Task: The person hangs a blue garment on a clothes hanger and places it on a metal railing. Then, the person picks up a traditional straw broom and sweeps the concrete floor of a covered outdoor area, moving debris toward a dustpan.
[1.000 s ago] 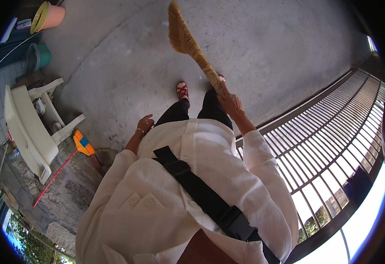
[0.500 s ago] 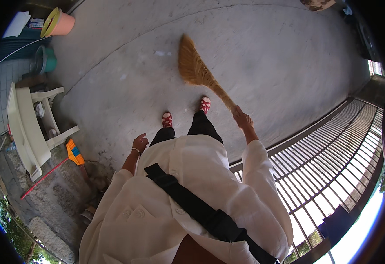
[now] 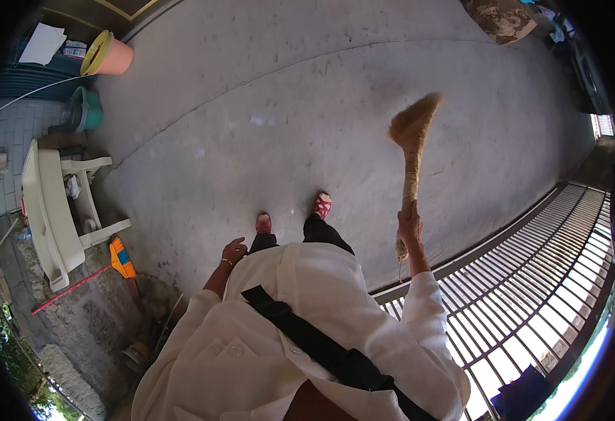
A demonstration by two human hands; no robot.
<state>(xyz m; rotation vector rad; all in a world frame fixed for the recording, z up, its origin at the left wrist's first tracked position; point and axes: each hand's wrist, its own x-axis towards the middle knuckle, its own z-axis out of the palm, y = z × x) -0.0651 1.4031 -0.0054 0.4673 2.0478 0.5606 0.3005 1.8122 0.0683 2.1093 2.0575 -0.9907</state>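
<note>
My right hand [image 3: 411, 226] grips the handle of a straw broom [image 3: 413, 147]. The broom points away from me, its bristle head lifted over the concrete floor [image 3: 286, 105] ahead and to the right of my feet. My left hand [image 3: 234, 250] hangs by my hip, fingers loosely curled, holding nothing. I wear a white shirt with a black strap across it, and red sandals [image 3: 321, 205] show below.
A metal railing [image 3: 532, 281] runs along my right. On the left lie a tipped white plastic chair [image 3: 51, 217], an orange-headed broom with a red stick [image 3: 114, 263], a green bucket [image 3: 86, 109] and a pink pot [image 3: 107, 56]. A brown heap [image 3: 500, 17] sits far right.
The broom swung from ahead-left across to my right, its head rising off the floor. My view tilted so more of the floor and railing shows.
</note>
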